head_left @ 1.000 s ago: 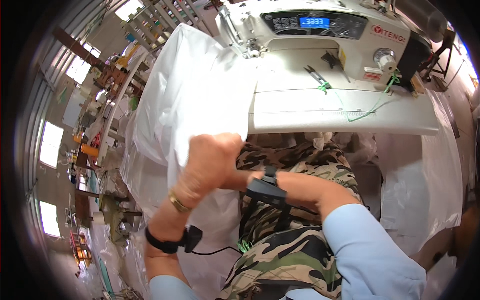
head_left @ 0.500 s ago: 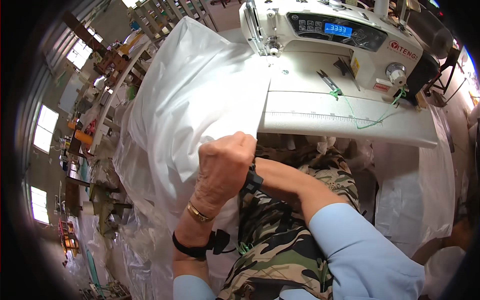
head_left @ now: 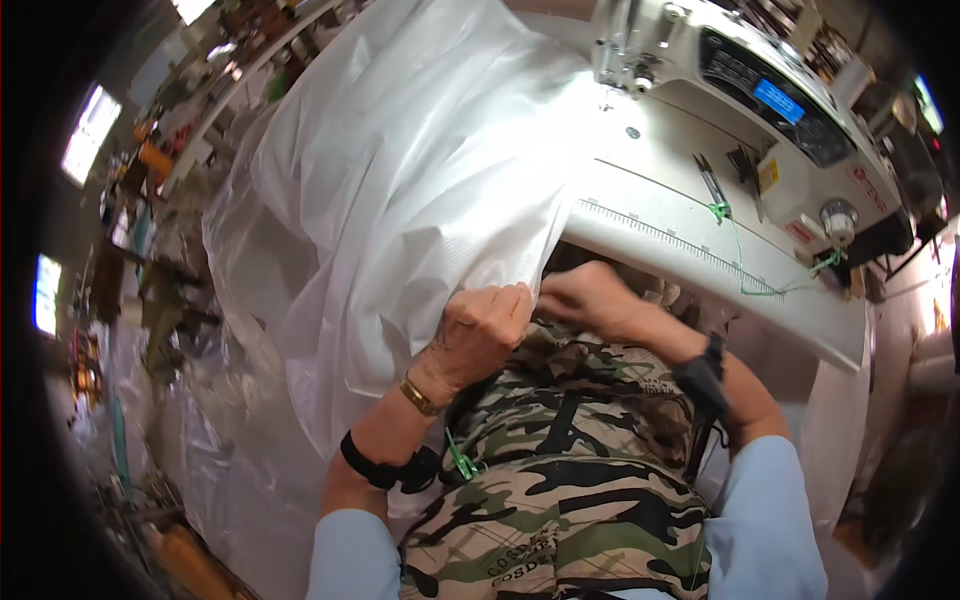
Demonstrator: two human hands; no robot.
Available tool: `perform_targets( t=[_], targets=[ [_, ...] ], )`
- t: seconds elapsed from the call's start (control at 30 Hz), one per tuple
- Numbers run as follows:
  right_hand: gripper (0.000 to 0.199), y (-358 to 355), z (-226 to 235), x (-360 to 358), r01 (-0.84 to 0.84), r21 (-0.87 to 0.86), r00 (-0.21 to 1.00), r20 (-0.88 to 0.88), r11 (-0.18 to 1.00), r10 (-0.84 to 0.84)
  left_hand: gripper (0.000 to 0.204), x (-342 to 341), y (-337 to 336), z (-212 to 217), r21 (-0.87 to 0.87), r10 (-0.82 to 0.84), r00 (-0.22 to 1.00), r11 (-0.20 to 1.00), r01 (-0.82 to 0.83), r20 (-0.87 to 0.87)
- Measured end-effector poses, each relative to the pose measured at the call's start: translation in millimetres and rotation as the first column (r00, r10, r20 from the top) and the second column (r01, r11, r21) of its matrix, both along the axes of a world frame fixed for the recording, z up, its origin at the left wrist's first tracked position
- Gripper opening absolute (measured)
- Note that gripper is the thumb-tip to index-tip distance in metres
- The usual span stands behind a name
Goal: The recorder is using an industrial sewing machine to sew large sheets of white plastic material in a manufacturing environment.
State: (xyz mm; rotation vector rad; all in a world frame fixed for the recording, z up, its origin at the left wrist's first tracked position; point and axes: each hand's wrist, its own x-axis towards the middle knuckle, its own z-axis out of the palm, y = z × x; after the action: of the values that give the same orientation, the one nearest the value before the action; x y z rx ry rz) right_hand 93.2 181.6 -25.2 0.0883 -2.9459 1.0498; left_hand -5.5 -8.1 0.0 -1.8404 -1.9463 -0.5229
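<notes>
Fingers of the left hand (head_left: pixel 480 330) curl shut on the edge of the white sheet (head_left: pixel 420 190); right hand (head_left: pixel 590 298) pinches the same edge just beside it; sheet drapes from the sewing machine (head_left: pixel 760 110) table (head_left: pixel 690 250) down over the lap

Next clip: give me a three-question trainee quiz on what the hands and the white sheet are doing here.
1. True or false: both hands grip the white sheet's edge.
2. Which wrist wears a gold bracelet? A) left B) right
3. Fill in: the sheet drapes off the table toward the person's ____ side.

Key:
1. True: the left hand and right hand pinch the white sheet just below the sewing table.
2. A, the gold bracelet.
3. Left, away from the sewing machine.
</notes>
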Motion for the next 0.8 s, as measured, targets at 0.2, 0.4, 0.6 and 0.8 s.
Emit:
perform_targets(
  t=[0.2, 0.4, 0.6, 0.8],
  targets=[
    [0.016, 7, 51, -2, 0.007, 0.347, 0.905, -0.401, 0.938, 0.142, 0.005, 7, -4, -16, 0.046, 0.071, 0.997, 0.996, -0.072, 0.034],
    [0.014, 15, 28, -6, -0.177, 0.519, 0.858, -0.335, 0.836, 0.39, 0.005, 28, -7, -22, 0.171, 0.053, 0.993, 0.983, -0.071, 0.107],
    [0.016, 20, 10, -4, -0.137, 0.444, 0.806, -0.47, 0.885, 0.36, 0.058, 56, -10, -27, -0.215, 0.17, 0.151, 0.903, 0.373, 0.974],
    [0.023, 20, 9, -2, -0.153, 0.47, 0.8, -0.457, 0.869, 0.388, 0.072, 59, 2, -76, 0.376, -0.298, -0.869, 0.915, -0.142, 0.395]
  ],
)
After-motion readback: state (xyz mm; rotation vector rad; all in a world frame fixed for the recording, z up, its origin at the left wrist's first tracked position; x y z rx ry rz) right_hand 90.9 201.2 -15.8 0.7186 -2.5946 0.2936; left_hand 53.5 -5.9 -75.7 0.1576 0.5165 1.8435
